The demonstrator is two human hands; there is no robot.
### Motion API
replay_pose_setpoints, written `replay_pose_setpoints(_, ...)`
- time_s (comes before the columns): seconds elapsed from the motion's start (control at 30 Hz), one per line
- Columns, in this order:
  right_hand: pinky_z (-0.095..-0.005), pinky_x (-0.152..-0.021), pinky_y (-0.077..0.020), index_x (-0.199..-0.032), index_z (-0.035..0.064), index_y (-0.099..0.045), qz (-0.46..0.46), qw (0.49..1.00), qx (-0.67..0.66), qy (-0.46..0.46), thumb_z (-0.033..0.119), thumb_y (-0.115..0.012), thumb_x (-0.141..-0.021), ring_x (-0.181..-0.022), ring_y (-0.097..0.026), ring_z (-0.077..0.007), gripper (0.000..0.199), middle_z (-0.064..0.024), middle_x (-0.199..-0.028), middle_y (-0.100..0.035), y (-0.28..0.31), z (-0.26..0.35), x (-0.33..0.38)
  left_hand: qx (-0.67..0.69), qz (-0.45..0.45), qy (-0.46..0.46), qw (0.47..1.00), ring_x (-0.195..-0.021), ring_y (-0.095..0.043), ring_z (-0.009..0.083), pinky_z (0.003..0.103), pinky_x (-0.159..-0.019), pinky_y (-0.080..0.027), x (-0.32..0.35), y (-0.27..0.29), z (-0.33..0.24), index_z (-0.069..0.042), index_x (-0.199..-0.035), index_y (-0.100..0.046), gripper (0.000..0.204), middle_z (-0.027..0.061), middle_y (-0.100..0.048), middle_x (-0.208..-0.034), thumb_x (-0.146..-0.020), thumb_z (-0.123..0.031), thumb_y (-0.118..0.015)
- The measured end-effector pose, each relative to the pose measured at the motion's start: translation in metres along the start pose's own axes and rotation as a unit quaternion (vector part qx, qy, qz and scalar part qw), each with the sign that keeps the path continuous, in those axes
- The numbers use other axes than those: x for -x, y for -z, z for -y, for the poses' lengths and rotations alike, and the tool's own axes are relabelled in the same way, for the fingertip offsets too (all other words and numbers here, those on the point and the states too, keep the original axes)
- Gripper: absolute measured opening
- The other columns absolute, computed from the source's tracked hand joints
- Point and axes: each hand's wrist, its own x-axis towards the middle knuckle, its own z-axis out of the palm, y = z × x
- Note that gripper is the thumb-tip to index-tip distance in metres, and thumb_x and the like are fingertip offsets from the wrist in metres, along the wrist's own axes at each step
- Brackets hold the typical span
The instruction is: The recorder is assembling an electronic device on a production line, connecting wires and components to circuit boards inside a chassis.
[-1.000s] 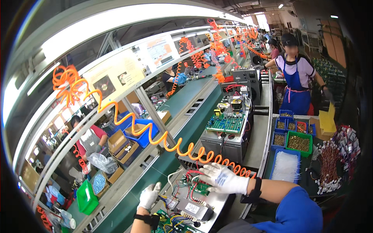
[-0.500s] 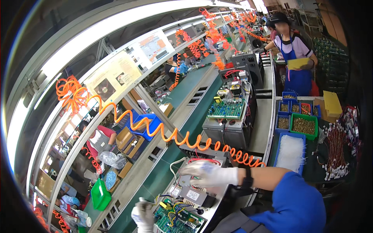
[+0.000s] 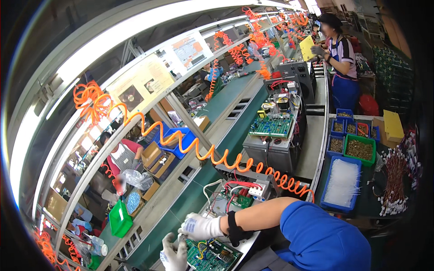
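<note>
Both my hands wear white gloves and meet above the left edge of an opened electrical unit. My right hand (image 3: 200,227) is closed, its fingertips pinched together over something small that I cannot make out. Just below it, my left hand (image 3: 174,254) has bent fingers, with a fingertip raised close to that pinch; what it grips is hidden. Beneath them lies a green circuit board (image 3: 214,259) with yellow wires and small parts. Farther up in the unit are red wires (image 3: 242,184), a white cable (image 3: 209,192) and a white terminal block (image 3: 257,191). My right forearm covers the unit's middle.
A coiled orange hose (image 3: 217,158) hangs across the line just beyond my arm. Another opened unit (image 3: 269,151) stands farther up the rollers. On the right are a blue tray of white ties (image 3: 341,183), a green bin of screws (image 3: 360,149) and wire bundles (image 3: 393,180). A co-worker (image 3: 341,67) holds a yellow sheet.
My right hand has moved down and left from the unit's middle to meet my left hand, its fingers closing. The co-worker has turned toward the line and raised the yellow sheet.
</note>
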Motion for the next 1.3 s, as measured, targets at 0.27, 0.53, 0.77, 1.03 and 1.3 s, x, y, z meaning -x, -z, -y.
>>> replay_pose_setpoints(0.27,-0.0394,-0.088,-0.0446,-0.101,0.0109,-0.065,-0.045,0.983,0.169,0.050,0.025,-0.064,-0.083,-0.088,-0.066,-0.0244,0.023,-0.0084,-0.093,-0.068,-0.007,-0.005,0.001,0.301,0.076,0.083,0.947,-0.069,-0.053,0.0058,0.020,-0.061,-0.042,-0.022,-0.011,0.018,-0.003,-0.107,-0.058,0.013,-0.0004,-0.060,-0.085,-0.096,-0.010,-0.058)
replay_pose_setpoints(0.53,-0.0310,-0.094,-0.0428,-0.126,0.0008,-0.057,0.268,0.868,-0.417,0.027,0.022,-0.063,-0.092,-0.109,-0.054,-0.0165,0.041,-0.0079,-0.123,-0.063,0.033,-0.034,-0.018,-0.208,-0.031,-0.402,0.891,-0.083,-0.061,0.0299,0.041,-0.073,-0.046,-0.034,0.008,0.033,-0.008,-0.094,-0.061,0.033,0.0108,-0.068,-0.097,-0.065,0.007,-0.058)
replay_pose_setpoints(0.77,-0.0270,-0.091,-0.0441,-0.121,-0.0045,-0.061,0.285,0.790,-0.541,-0.036,0.028,-0.067,-0.092,-0.102,-0.057,-0.0124,0.044,-0.0047,-0.111,-0.066,0.053,-0.054,-0.013,-0.202,-0.027,-0.465,0.862,-0.092,-0.063,0.0299,0.043,-0.078,-0.049,-0.049,0.007,0.035,-0.007,-0.089,-0.056,0.028,0.0094,-0.066,-0.101,-0.065,0.002,-0.065)
replay_pose_setpoints(1.03,-0.0383,-0.075,-0.0518,-0.091,0.0052,-0.068,0.012,0.993,-0.029,0.117,0.021,-0.076,-0.076,-0.080,-0.065,-0.0285,0.023,-0.0080,-0.084,-0.065,0.031,-0.020,-0.017,0.450,0.267,0.195,0.830,-0.070,-0.067,0.0173,0.025,-0.061,-0.052,-0.031,-0.010,0.075,0.001,-0.116,-0.054,0.057,0.0146,-0.068,-0.089,-0.102,-0.052,-0.037)
replay_pose_setpoints(1.3,-0.0395,-0.099,-0.0449,-0.116,0.0019,-0.062,0.074,0.979,-0.077,0.172,0.023,-0.073,-0.076,-0.106,-0.059,-0.0307,0.047,-0.0139,-0.105,-0.063,0.040,-0.020,-0.022,0.358,0.195,0.164,0.898,-0.067,-0.067,0.0198,0.029,-0.058,-0.053,-0.029,0.001,0.066,-0.003,-0.105,-0.058,0.024,0.0051,-0.066,-0.079,-0.095,-0.024,-0.060)
